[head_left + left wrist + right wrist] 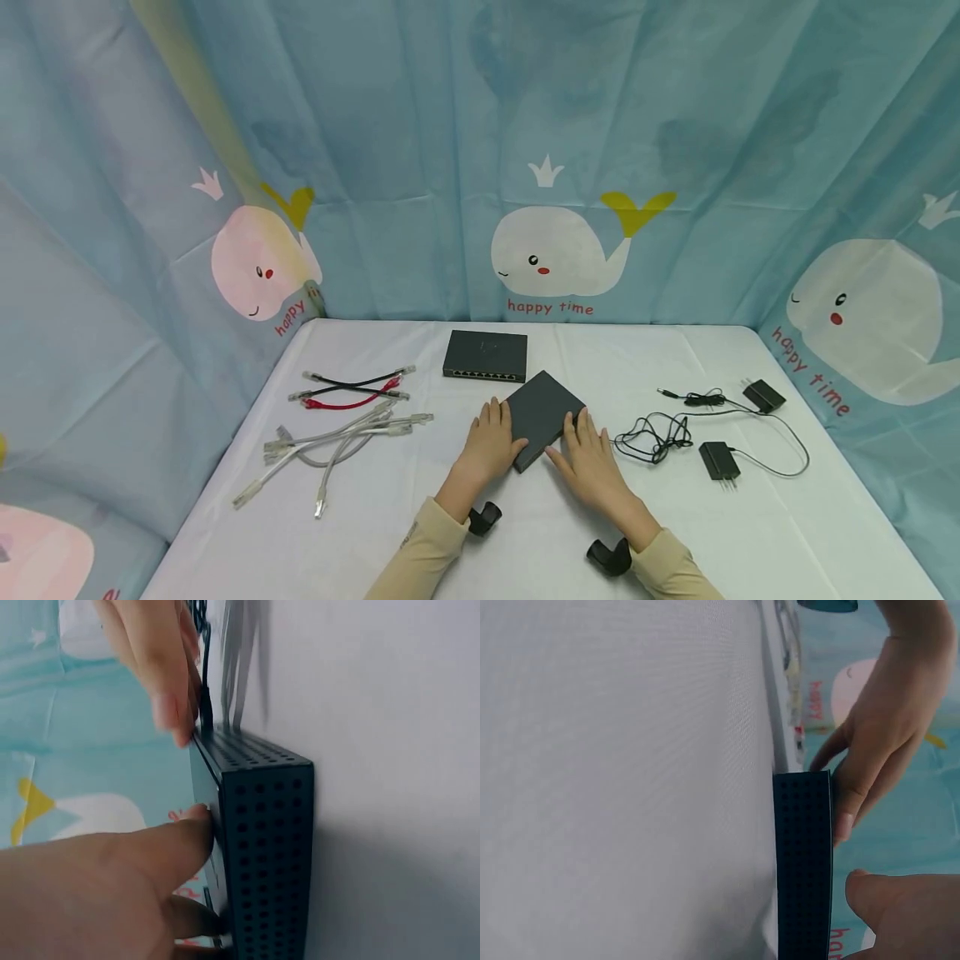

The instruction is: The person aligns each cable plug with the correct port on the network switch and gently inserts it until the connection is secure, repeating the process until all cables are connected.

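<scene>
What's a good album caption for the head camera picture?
Left hand and right hand at a dark box, cables left, chargers right.

"What's worn nearest the worktop's [540,575] near edge?"
"2 beige long sleeves: the left sleeve [420,554] and the right sleeve [670,569], stopping around the wrists. Left hand [487,448] and right hand [591,463] are bare."
"Markings?"
"1 dark one on the left cuff, too small to read."
"Attached?"
"2 stubby black cameras [486,518], rounded, 1 per wrist."
</scene>
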Demonstrator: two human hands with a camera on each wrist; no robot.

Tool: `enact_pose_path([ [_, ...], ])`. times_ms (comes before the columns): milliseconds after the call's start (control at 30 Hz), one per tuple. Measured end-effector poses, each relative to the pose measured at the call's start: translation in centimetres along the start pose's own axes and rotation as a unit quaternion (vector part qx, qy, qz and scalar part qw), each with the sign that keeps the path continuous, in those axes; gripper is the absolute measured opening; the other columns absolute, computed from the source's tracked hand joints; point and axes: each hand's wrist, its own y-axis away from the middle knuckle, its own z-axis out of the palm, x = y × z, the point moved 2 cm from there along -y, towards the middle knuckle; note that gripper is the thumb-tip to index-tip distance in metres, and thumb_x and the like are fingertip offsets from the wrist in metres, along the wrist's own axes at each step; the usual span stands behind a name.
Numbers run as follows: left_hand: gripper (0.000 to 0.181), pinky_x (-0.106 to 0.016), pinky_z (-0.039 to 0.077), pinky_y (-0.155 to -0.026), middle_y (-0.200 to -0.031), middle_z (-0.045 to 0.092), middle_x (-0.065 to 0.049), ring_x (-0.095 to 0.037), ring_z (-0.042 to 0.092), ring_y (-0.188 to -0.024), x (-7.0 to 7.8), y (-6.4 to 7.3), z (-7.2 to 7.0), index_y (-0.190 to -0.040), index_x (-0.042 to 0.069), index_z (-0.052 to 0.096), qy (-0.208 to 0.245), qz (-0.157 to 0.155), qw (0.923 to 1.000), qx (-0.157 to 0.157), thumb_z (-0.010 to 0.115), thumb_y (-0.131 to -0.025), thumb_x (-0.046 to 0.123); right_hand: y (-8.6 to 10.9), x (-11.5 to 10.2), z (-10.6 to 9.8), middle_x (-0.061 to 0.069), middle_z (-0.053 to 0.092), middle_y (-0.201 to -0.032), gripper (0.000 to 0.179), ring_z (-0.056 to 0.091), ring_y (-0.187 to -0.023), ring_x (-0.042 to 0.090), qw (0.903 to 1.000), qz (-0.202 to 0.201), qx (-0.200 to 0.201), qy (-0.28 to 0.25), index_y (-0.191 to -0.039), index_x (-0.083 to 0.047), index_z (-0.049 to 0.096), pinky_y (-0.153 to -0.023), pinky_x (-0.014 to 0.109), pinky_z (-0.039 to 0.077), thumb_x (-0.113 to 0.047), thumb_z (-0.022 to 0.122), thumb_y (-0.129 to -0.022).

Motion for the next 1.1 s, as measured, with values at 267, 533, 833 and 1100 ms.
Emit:
enact_pose_path([
  [267, 0.074, -0.046, 0.033, -0.105, -0.145, 0.030, -0.025, -0.036, 0.031, -0.135, 1.7, 1.0, -0.7, -0.140, -0.003, 0.034, -0.054, -0.026, 0.9982, -0.005, 0.048, -0.091, 0.051, -0.1, 0.4, 0.0, 0.029, 0.017, -0.148, 0.072, 0.016, -0.138, 0.042, 1.0000, 0.000, 0.000, 0.002, -0.142, 0.007, 0.027, -0.106, 0.063, 0.013, -0.045, 0.046, -0.095],
  [533, 0.079, -0.045, 0.032, -0.106, -0.146, 0.030, -0.023, -0.034, 0.029, -0.136, 3.3, 2.1, -0.9, -0.141, -0.001, 0.034, -0.087, -0.034, 0.9954, -0.020, 0.045, -0.089, 0.058, -0.4, 1.0, -0.2, 0.028, 0.018, -0.149, 0.072, 0.016, -0.138, 0.042, 1.0000, -0.002, 0.008, 0.000, -0.141, 0.009, 0.025, -0.106, 0.065, 0.011, -0.043, 0.045, -0.096],
  [833, 0.095, -0.043, 0.032, -0.106, -0.146, 0.030, -0.023, -0.033, 0.028, -0.137, 4.8, 2.7, 0.3, -0.142, 0.002, 0.034, -0.110, -0.033, 0.9933, -0.010, 0.048, -0.079, 0.072, -0.7, 1.7, -0.5, 0.029, 0.020, -0.148, 0.069, 0.017, -0.138, 0.042, 0.9998, -0.006, 0.015, -0.014, -0.140, 0.011, 0.025, -0.107, 0.062, 0.011, -0.039, 0.045, -0.097],
  [1100, 0.099, -0.041, 0.034, -0.105, -0.146, 0.030, -0.022, -0.033, 0.028, -0.137, 6.2, 3.4, 0.9, -0.143, 0.006, 0.034, -0.144, -0.019, 0.9893, -0.008, 0.046, -0.075, 0.076, -1.1, 2.6, -0.7, 0.029, 0.021, -0.147, 0.069, 0.019, -0.137, 0.042, 0.9997, -0.008, 0.017, -0.017, -0.141, 0.011, 0.024, -0.107, 0.062, 0.014, -0.037, 0.046, -0.097],
])
